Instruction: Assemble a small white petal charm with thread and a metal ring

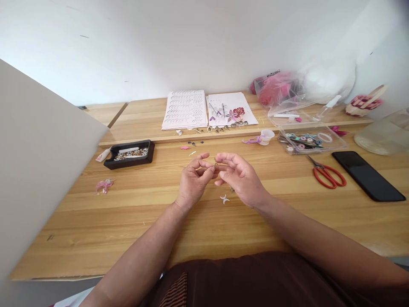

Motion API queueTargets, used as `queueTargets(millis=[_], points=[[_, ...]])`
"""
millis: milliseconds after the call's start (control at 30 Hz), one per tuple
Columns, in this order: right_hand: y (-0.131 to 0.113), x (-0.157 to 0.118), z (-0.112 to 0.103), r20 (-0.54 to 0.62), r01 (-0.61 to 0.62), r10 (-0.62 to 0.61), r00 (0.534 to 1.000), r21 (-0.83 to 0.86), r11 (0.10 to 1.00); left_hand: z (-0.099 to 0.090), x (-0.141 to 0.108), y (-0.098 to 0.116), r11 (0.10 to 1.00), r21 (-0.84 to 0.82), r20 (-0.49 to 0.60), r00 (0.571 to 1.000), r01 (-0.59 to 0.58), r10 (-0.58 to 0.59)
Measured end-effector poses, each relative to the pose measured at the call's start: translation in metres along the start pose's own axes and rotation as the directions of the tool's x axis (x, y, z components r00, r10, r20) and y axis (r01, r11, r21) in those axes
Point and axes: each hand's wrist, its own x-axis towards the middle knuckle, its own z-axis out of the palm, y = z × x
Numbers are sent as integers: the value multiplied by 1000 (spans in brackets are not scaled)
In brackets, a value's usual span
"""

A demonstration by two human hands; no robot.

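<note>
Over the middle of the table, both my hands meet at the fingertips. Thumb and index finger of my left hand (192, 181) pinch a tiny metal piece, ring-shaped in outline (216, 165). My right hand (242, 179) comes in from the other side, its thumb and index finger drawn together against the same spot; what lies between them is too small to make out. Below the hands lies a white curved cut-out (224, 199). A small item partly covered by my right hand sits just above that cut-out.
Left stands a black tray of beads (129, 154). Behind are printed sheets (184, 110) and a drawing with flower pieces (231, 102). To the right are a small white cup (267, 137), a clear box of spools (309, 140), red-handled scissors (329, 174) and a black phone (369, 175).
</note>
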Motion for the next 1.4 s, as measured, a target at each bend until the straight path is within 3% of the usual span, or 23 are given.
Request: queueTargets(millis=[400, 500, 700, 867, 1100, 1400], points=[[13, 3, -1, -32, -104, 102, 994, -70, 992, 5, -2, -6, 992, -75, 5, 995, 102, -102], [13, 2, -1, -57, -95, 89, 994, -123, 988, 4, -1, -6, 996, -55, -42, 997, 67, -69], [17, 0, 0, -59, -66, 58, 997, -144, 987, 4, 0, -4, 989, 141, -126, 990, -39, 57], [17, -3, 2, -60, -84, 80, 995, -69, 994, 3, -1, -6, 969, 228, -109, 986, -97, 124], [15, -2, 2, -119, -81, 64, 991, -146, 986, 2, -1, -9, 946, 286, -63, 982, -153, 177], [16, -1, 0, -142, -80, 62, 988, -127, 989, -1, 1, -7, 920, 322, -10, 971, -224, 240]])
